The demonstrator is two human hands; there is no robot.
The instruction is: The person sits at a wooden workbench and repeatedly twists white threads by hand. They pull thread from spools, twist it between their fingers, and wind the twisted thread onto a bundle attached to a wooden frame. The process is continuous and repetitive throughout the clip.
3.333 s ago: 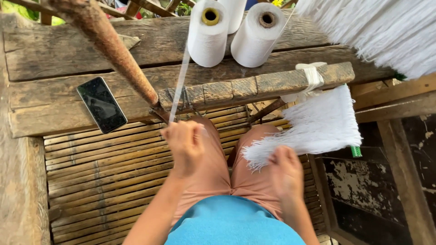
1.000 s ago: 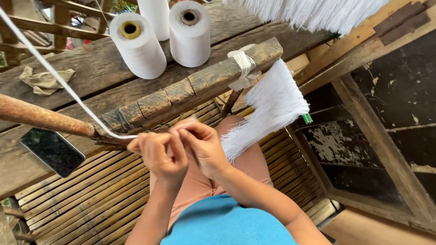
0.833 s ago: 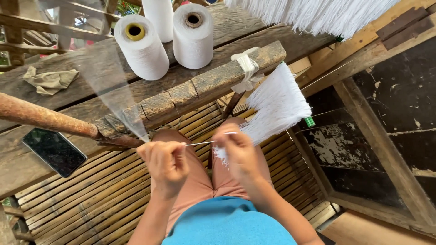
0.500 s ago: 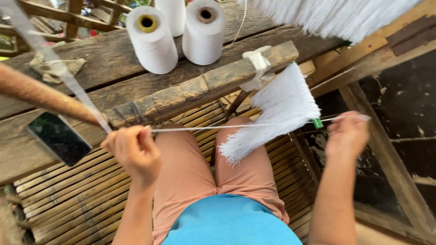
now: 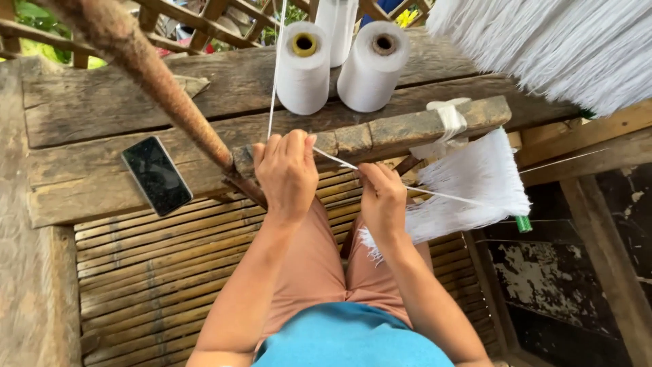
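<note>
My left hand (image 5: 287, 173) is closed around a white thread (image 5: 274, 81) that runs up and away past two white yarn cones (image 5: 339, 64). My right hand (image 5: 382, 197) pinches the same thread a short way to the right; a taut strand (image 5: 448, 197) continues from it across a fan-shaped bundle of white threads (image 5: 475, 183). That bundle is tied to a weathered wooden beam (image 5: 407, 129). Both hands are above my lap, close together.
A dark phone (image 5: 156, 175) lies on a wooden plank at left. A rusty brown pole (image 5: 149, 75) slants from upper left down to the beam. A bamboo slat floor (image 5: 136, 272) lies below. More white threads (image 5: 564, 47) hang at top right.
My right hand, stretched far right with the thread half a second ago, has come back in beside my left hand. The view has tilted, and the thread now rises upward.
</note>
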